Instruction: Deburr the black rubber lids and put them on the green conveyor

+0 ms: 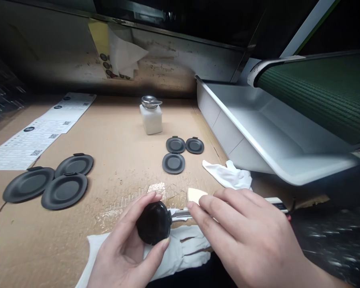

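Note:
My left hand (123, 244) grips a small glossy black round cap (153, 224) by its edge, between fingertips and thumb; a small tab shows on its right side. In my right hand (246, 232) a cream-coloured sponge wedge (195, 195) is pinched, just right of the cap and apart from it. A slim metal tool (181, 214) lies behind, partly covered by my right hand; its kind is unclear. Beneath both hands lies a white glove (189, 248). Three matte black caps (173, 163) rest ahead on the cardboard, and three more caps (65, 191) sit at the left.
A white bottle with a metal pump top (151, 119) stands mid-table. To the right is a large white tray (240, 120) beside a green conveyor belt (318, 92). Another white glove (229, 175) lies near the tray. Printed label sheets (45, 130) lie at the left.

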Tool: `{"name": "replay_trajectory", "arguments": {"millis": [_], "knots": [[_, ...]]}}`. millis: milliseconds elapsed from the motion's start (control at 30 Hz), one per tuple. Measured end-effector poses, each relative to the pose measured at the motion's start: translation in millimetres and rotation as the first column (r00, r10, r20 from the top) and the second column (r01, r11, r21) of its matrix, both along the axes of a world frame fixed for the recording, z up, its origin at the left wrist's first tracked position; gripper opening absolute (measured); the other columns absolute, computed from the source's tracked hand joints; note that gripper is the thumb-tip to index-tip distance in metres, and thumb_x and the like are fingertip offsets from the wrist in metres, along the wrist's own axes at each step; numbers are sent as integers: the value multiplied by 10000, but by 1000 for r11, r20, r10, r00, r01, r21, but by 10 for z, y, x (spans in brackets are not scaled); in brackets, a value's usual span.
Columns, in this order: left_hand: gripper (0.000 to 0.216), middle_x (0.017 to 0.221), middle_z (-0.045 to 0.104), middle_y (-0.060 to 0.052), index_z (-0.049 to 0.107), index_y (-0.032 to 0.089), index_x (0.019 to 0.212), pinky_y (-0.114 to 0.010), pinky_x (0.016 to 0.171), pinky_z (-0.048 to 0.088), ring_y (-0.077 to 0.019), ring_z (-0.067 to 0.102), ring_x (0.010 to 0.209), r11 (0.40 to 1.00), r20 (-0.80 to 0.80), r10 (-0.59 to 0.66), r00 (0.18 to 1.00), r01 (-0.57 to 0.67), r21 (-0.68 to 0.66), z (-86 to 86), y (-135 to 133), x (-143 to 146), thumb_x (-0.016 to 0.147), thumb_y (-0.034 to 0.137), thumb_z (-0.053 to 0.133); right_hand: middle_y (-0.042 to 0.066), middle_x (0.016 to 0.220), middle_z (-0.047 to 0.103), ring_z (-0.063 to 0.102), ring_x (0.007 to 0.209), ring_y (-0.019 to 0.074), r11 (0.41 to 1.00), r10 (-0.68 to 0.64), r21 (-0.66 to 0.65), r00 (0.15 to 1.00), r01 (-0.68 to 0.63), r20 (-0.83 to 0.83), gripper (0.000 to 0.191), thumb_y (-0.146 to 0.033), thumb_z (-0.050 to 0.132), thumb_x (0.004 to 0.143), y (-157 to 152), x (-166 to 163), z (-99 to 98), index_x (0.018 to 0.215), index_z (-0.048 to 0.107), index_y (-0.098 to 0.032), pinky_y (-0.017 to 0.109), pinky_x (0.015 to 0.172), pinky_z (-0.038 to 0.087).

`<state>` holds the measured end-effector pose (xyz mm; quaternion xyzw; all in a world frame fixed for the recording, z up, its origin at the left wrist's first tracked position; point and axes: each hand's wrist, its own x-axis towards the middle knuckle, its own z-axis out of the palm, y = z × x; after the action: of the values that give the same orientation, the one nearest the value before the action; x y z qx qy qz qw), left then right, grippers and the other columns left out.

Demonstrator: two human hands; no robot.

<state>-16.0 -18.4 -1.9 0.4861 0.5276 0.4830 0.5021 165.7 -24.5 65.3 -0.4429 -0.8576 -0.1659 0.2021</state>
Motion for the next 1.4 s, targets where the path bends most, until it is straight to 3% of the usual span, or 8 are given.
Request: {"name": "replay_trajectory", "arguments": {"millis": [533,667,833,967,1067,1167,1267,1400], "knots": [[551,1202,605,54,569,397,1134,-216,939,419,-176,522,1156,998,-6,-48,999,48,49,-58,12,-59,653,174,718,69,794,646,552,712,171,998,17,-54,1000,-17,8,304,-64,383,826,-10,16,53,880,671,-144,315,581,403],[554,1198,610,68,565,396,1135,-174,931,406,-149,528,1146,998,2,-59,998,59,27,-64,24,-61,653,173,721,43,770,630,561,731,160,992,-81,-105,992,71,-100,216,-123,445,857,15,71,43,904,654,-152,295,660,421],[497,1202,620,57,589,363,1104,-152,947,386,-152,475,1200,999,153,2,988,4,-38,-12,37,-20,662,175,715,27,802,594,558,744,152,905,-331,-322,936,279,-119,187,-186,429,886,163,184,-239,906,615,-190,261,617,436],[352,1178,637,-31,615,288,1079,-270,964,426,-226,494,1183,997,421,62,905,-33,-74,37,59,8,729,260,650,26,813,590,563,786,166,865,-380,-374,924,335,-51,134,-158,471,856,292,226,-539,848,601,-192,267,618,462],[302,1097,666,-92,631,234,1042,-363,849,514,-265,613,1005,990,588,111,801,-34,-140,89,69,12,809,389,520,51,893,609,567,863,185,912,-320,-324,930,252,-178,159,-161,472,853,334,119,-550,959,589,-180,316,721,485],[382,990,692,-94,617,221,1045,-337,661,543,-206,668,701,969,617,148,773,12,-247,143,49,4,844,477,417,65,997,607,552,912,167,957,-81,-287,923,-33,-375,273,-199,500,855,315,-140,-370,1125,533,-175,296,772,482],[387,1012,678,-74,609,239,1045,-302,570,521,-191,664,657,955,647,172,743,37,-296,138,31,-16,833,506,426,41,900,620,539,787,137,935,151,-223,880,-274,-450,194,-190,499,859,349,-426,-171,1021,605,-190,248,676,465],[467,958,679,-88,564,249,1064,-305,512,509,-229,669,702,971,794,119,596,97,-219,35,74,-56,811,593,374,19,756,599,502,701,124,926,189,-220,881,-306,-434,194,-198,471,872,730,-677,-24,829,660,-187,234,626,421]]}}
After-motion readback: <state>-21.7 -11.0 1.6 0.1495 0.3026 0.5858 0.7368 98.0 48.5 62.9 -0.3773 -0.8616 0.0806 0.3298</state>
